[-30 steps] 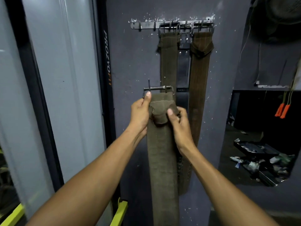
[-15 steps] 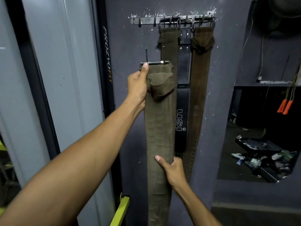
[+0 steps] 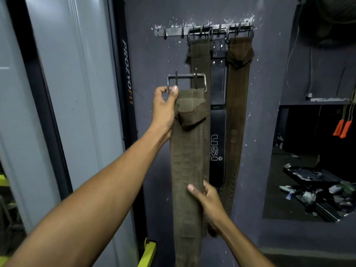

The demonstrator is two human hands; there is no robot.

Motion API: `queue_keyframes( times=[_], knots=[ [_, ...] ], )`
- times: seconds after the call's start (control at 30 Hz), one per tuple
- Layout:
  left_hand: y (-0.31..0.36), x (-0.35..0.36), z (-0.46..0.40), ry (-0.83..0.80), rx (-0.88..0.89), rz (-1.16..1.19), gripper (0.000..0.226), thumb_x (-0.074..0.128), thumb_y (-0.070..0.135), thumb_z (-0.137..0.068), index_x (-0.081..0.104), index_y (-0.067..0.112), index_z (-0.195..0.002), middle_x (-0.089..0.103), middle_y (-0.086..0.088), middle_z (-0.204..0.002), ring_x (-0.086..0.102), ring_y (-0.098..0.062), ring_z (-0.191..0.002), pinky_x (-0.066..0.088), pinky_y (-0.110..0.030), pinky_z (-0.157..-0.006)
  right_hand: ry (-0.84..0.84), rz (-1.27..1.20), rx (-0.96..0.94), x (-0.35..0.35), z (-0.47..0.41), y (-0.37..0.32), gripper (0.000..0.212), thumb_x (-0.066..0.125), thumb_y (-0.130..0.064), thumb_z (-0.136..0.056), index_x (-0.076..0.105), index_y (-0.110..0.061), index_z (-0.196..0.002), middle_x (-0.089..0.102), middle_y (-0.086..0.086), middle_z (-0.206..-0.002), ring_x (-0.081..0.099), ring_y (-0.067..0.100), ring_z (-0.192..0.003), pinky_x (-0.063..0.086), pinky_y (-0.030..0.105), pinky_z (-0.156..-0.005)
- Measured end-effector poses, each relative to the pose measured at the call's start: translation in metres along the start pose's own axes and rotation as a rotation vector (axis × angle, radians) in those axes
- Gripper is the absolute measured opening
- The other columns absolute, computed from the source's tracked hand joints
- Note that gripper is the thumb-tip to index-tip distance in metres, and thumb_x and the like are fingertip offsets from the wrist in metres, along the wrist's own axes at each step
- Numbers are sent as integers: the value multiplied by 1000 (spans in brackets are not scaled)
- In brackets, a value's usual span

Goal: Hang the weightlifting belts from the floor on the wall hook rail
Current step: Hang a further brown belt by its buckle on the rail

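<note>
The grey wall [image 3: 154, 132] fills everything ahead of my fingers, its paint chipped around the hook rail [image 3: 173, 32] screwed on well above my raised hand. Three belts already hang there, up and to the right of my fingers: an olive belt [image 3: 200, 54], a black belt [image 3: 217, 132] printed "usi", and a brown belt [image 3: 236, 122], side by side, each hung by its top end.

The olive belt I'm holding [image 3: 185, 160] hangs upright between my two hands, in front of the hung ones and below the rail. My left hand [image 3: 165, 110] grips its top edge, thumb pressed on the front fold, the other fingers curled behind it and around the left side of the metal buckle [image 3: 186, 81], which stands just above my knuckles with its two prongs pointing up. My right hand [image 3: 209, 205] sits lower, thumb across the strap's front, fingers wrapped behind, pinching its right edge.
</note>
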State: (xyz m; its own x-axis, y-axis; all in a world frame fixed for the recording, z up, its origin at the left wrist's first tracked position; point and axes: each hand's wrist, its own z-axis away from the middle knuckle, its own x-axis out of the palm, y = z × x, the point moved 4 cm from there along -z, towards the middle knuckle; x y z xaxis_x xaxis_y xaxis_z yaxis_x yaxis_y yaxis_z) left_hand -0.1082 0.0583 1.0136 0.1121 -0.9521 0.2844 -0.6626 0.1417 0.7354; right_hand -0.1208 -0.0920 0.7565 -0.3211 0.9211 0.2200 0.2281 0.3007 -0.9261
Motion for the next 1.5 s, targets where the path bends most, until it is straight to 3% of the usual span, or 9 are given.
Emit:
queue_keyframes(
  times=[0.17,0.37,0.5,0.6,0.7,0.87,1.03,1.2,1.5],
  knots=[
    [-40,6,3,-6,5,-56,20,59,26,-106,59,14,-122,77,6,-80,74,-8,-75,59,-28,-68,145,53,-331,3,-63,-122,56,59,-60,-92,53,-36,-141,77,-11,-119,75,9,-108,59,21,-80],
    [-55,29,1,15,39,-91,28,58,24,-106,62,26,-133,79,-15,-112,78,-29,-101,63,-44,-92,405,495,-591,1,-112,-175,60,61,-47,-99,41,-35,-155,76,-9,-114,72,2,-104,57,21,-92],
    [-54,43,-19,-7,108,-202,27,56,27,-106,57,34,-133,78,-8,-117,77,-22,-105,59,-49,-100,472,514,-673,-8,-137,-183,57,60,-35,-105,44,-23,-157,73,-5,-101,68,5,-87,44,-2,-75],
    [-56,48,-41,-80,143,-297,66,63,32,-102,30,35,-159,78,16,-115,74,-4,-110,59,-33,-101,497,494,-726,-10,-158,-197,56,63,-35,-103,47,-22,-156,70,-11,-86,61,0,-71,48,7,-69],
    [-59,50,-61,-126,176,-267,83,66,23,-101,13,39,-163,76,26,-113,72,4,-109,57,-12,-86,455,470,-769,-7,-183,-215,56,64,-34,-103,48,-22,-156,75,-12,-108,72,1,-91,61,28,-88],
    [-53,50,-107,-37,262,-202,72,62,16,-103,24,31,-162,58,1,-150,60,0,-131,52,-25,-108,445,501,-858,2,-229,-242,56,66,-38,-101,52,-20,-153,71,-5,-92,61,6,-77,57,29,-86],
    [-50,42,-181,-69,284,-174,74,62,17,-104,21,23,-165,77,7,-115,74,-10,-112,55,-38,-107,456,535,-923,16,-294,-280,54,67,-37,-100,55,-20,-151,54,-7,-94,49,10,-87,46,28,-80],
    [-37,35,-277,-99,316,-244,80,63,26,-102,16,18,-165,79,-5,-116,72,-21,-117,50,-48,-113,487,578,-1015,43,-353,-326,54,68,-34,-99,56,-19,-150,69,1,-141,63,16,-131,49,33,-112],
    [-11,50,-410,-120,373,-446,54,66,29,-98,54,14,-148,72,-4,-125,67,-24,-123,50,-35,-110,651,616,-927,63,-451,-381,47,70,-33,-96,67,-16,-140,76,8,-127,69,25,-121,49,25,-97]
  ],
)
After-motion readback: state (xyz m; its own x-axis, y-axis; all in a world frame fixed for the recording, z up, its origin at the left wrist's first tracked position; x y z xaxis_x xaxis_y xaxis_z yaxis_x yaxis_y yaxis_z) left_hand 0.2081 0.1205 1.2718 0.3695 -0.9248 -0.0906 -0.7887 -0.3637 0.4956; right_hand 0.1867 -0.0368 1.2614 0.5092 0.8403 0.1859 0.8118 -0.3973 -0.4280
